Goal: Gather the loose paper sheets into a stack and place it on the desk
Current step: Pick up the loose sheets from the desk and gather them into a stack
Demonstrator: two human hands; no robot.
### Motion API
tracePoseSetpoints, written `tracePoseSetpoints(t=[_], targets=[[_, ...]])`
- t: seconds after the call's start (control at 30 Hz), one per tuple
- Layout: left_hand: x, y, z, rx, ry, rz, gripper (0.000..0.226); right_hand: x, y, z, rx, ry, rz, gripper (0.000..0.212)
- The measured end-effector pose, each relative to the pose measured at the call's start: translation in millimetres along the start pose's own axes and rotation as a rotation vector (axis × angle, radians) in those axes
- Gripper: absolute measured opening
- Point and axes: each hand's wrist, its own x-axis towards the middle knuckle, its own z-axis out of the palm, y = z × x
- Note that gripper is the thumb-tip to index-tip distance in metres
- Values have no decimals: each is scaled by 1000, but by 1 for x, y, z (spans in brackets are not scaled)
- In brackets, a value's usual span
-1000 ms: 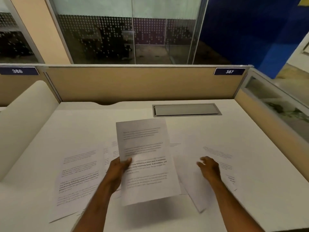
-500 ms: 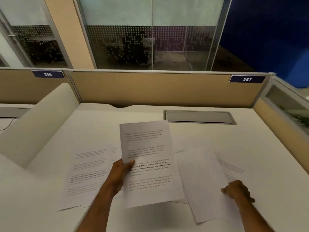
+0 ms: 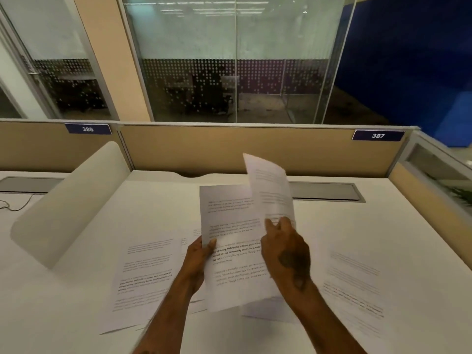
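My left hand [image 3: 198, 261] pinches the left edge of a printed sheet [image 3: 229, 218] held above the white desk [image 3: 332, 226]. My right hand [image 3: 286, 251] grips a second printed sheet [image 3: 272, 190], raised upright and overlapping the first sheet's right side. On the desk, one loose sheet [image 3: 145, 277] lies at the left and another [image 3: 355, 290] at the right. Edges of more paper [image 3: 265, 310] show beneath the held sheet.
A tan partition [image 3: 229, 149] with labels 386 and 387 closes the back. A grey cable hatch [image 3: 327, 191] is set into the desk behind the sheets. A white curved divider [image 3: 66, 200] stands at the left, a glass side panel [image 3: 439, 169] at the right.
My right hand lifted a sheet off the desk at the right and brought it up against the sheet in my left hand. The view tilted upward.
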Motion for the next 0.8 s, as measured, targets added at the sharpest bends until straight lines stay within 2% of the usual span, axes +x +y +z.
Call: tracePoseSetpoints(t=[0.13, 0.4, 0.53, 0.6, 0.7, 0.73, 0.8], targets=[[1, 7, 5, -85, -63, 42, 38, -25, -66, 24, -96, 6, -182, 34], [-8, 24, 5, -57, -2, 103, 51, -42, -106, 56, -115, 21, -224, 45], [-8, 32, 0, 10, 26, 122, 38, -43, -98, 45, 99, 44, -206, 42], [-8, 37, -8, -27, 12, 116, 39, -23, -70, 39, 294, 4, -86, 55], [-12, 45, -25, -32, -68, 86, 36, 11, -7, 37, 533, -77, 252, 71], [-13, 45, -32, -21, -98, 74, 35, 19, 11, 39, 651, -195, 369, 79], [-16, 46, -43, 7, -151, 45, 38, 27, 32, 50, 1150, -597, 540, 88]])
